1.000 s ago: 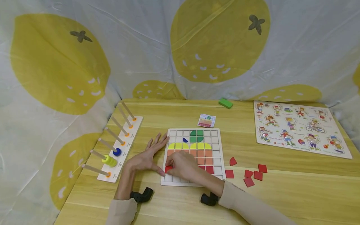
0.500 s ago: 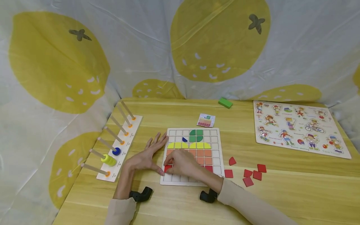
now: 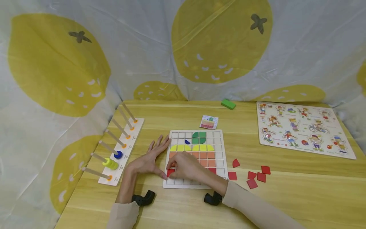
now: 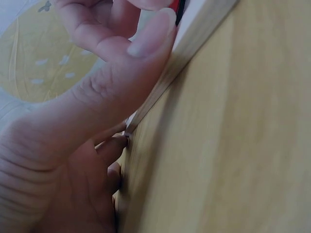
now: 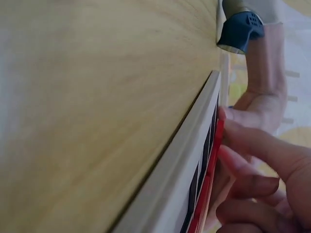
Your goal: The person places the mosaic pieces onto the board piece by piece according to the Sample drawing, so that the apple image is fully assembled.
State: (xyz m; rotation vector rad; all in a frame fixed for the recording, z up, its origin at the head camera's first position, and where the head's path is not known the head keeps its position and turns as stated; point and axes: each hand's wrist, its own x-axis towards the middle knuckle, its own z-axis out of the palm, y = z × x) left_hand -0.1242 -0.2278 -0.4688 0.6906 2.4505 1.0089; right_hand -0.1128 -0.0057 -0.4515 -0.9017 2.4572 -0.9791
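A white grid board lies on the table, filled partly with green, blue, yellow, orange and red tiles. My right hand pinches a red square tile between thumb and fingers at the left end of the red row. In the right wrist view that red tile stands slightly tilted at the board's far end. My left hand rests along the board's left edge, fingers spread, its thumb near the tile. The left wrist view shows the thumb against the board's side. My right hand hides part of the lower rows.
Several loose red tiles lie right of the board. A pattern card and green block sit behind it. A peg stand with rings is at left, a picture puzzle at right.
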